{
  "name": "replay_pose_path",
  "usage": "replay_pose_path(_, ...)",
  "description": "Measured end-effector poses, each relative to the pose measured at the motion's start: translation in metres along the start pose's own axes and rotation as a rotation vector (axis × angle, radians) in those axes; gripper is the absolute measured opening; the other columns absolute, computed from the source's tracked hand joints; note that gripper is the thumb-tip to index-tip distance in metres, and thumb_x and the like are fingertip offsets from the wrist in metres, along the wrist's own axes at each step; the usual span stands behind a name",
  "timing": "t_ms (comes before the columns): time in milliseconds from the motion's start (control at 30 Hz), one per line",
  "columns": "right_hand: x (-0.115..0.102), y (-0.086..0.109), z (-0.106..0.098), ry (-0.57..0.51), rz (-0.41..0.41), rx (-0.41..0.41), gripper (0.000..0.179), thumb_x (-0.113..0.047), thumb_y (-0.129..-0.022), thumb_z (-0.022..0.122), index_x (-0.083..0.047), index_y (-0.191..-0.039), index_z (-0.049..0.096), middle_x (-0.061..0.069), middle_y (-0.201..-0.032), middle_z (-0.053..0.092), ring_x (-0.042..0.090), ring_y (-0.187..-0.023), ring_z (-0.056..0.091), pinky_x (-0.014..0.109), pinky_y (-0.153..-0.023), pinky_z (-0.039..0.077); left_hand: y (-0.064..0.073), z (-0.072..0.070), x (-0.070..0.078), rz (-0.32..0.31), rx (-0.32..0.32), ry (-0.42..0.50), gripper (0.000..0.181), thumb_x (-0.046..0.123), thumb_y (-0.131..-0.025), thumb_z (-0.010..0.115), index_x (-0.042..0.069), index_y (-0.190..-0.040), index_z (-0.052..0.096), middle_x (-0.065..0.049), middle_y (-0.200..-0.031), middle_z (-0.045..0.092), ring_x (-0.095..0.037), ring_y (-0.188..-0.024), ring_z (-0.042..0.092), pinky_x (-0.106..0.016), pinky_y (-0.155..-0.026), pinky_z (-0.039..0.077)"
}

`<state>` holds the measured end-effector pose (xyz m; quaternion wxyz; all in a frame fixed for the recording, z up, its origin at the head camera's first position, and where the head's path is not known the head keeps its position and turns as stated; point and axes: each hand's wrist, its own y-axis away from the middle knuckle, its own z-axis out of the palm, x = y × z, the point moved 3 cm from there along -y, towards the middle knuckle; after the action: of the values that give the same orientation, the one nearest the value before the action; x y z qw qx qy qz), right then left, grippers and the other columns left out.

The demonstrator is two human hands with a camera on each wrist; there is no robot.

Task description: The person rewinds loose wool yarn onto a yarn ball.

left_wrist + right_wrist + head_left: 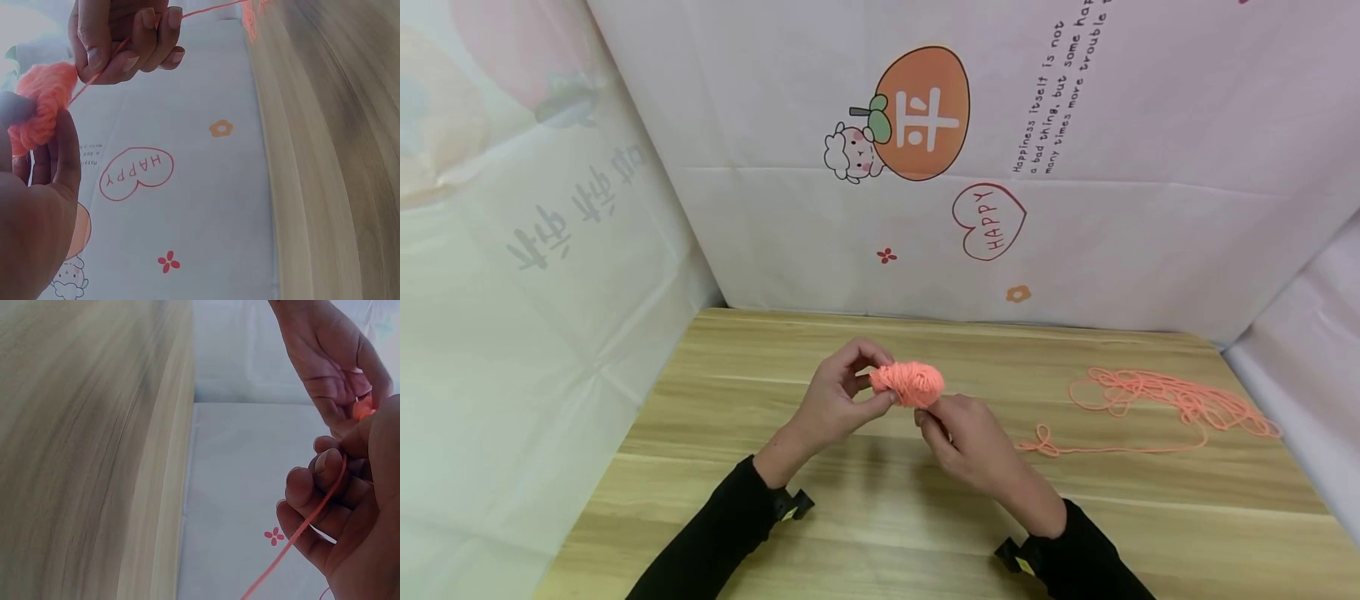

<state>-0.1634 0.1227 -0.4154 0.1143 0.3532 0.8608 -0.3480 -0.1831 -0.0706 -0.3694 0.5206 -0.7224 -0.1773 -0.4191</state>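
A small ball of coral-pink yarn is held above the table by my left hand, thumb on the near side and fingers on the far side. Close against the ball's right end, my right hand pinches the yarn strand between thumb and forefinger. In the left wrist view the strand runs from the wound ball to the right hand, then passes across its curled fingers and off toward the table. The right wrist view shows only a bit of the ball, beyond the right hand's fingers.
A loose tangle of the same yarn lies on the right of the wooden table. From it a strand with a small loop reaches toward the right wrist. A printed white cloth hangs behind the table, with more cloth at both sides.
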Motion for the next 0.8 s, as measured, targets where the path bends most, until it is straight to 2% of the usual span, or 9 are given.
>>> replay_pose_path(167,-0.0018,-0.0004,0.0011,0.003,-0.01,0.0,0.021,-0.015,-0.101,0.046,-0.02,-0.083,0.054,-0.012,-0.062,0.04,0.002,-0.051,0.036,0.022,-0.048,0.035,0.0,-0.0013,-0.0029,-0.044,0.058,-0.012,0.032,-0.017,-0.078,0.067,-0.004,-0.103,0.053,-0.014,-0.103,0.056,-0.023,-0.089,0.056,-0.027,-0.07,0.054)
replay_pose_path(367,-0.0034,-0.0007,0.0016,0.012,-0.028,0.012,0.023,-0.012,-0.1,0.047,-0.021,-0.08,0.052,-0.012,-0.06,0.037,0.001,-0.05,0.033,0.021,-0.047,0.033,0.0001,-0.0022,-0.0044,-0.068,0.086,-0.053,0.03,-0.015,-0.079,0.068,-0.004,-0.103,0.053,-0.014,-0.104,0.056,-0.024,-0.089,0.055,-0.029,-0.068,0.052)
replay_pose_path(600,-0.0051,-0.0019,0.0017,0.009,-0.041,0.016,0.022,-0.011,-0.098,0.049,-0.021,-0.079,0.052,-0.013,-0.06,0.038,0.0,-0.049,0.033,0.02,-0.046,0.032,-0.0014,-0.0032,-0.0075,-0.107,0.092,-0.113,0.028,-0.013,-0.079,0.068,-0.004,-0.102,0.054,-0.012,-0.102,0.057,-0.024,-0.088,0.057,-0.041,-0.068,0.054)
replay_pose_path(800,-0.0055,-0.0016,0.0022,0.015,-0.048,0.012,0.019,-0.011,-0.098,0.05,-0.02,-0.082,0.055,-0.014,-0.061,0.041,0.0,-0.05,0.035,0.02,-0.046,0.034,-0.0002,-0.0027,-0.0095,-0.131,0.082,-0.148,0.026,-0.012,-0.08,0.068,-0.004,-0.101,0.055,-0.013,-0.1,0.058,-0.023,-0.087,0.057,-0.04,-0.067,0.054)
